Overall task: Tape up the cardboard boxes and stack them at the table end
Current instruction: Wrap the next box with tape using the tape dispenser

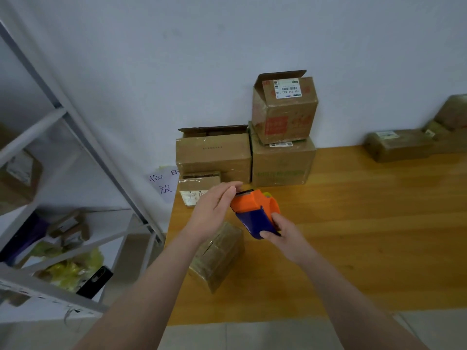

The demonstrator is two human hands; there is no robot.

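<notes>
Far to the left of the orange-and-blue plastic tape dispenser (pixel 255 213), a grey metal shelf rack (pixel 75 137) is standing off the table's end.

Just below and left of the dispenser, a small brown cardboard box (pixel 217 256) is lying on the wooden table (pixel 353 223), close to its left edge. Neither hand is touching it. With nothing steadying it, a hard pull of tape across it is likely to drag it toward that edge.

The left hand (pixel 214 205) is reaching to the dispenser's toothed blade end, with its fingers nearly straight and their tips meeting there. Whether they are pinching a tape end is too small to tell. Fingertips this close to the teeth are risking a nick, and a loose tape end may snap back onto the roll.

The right hand (pixel 283 238) is gripping the blue handle from the lower right and holding the dispenser in the air.

Beyond the dispenser, stacked brown cardboard boxes (pixel 214 152) are standing against the wall. A flap-open carton (pixel 285 109) is sitting slightly askew on top, so another box set on it may topple the pile.

Far right of the dispenser, taped brown parcels (pixel 399 145) are lying along the wall.
</notes>
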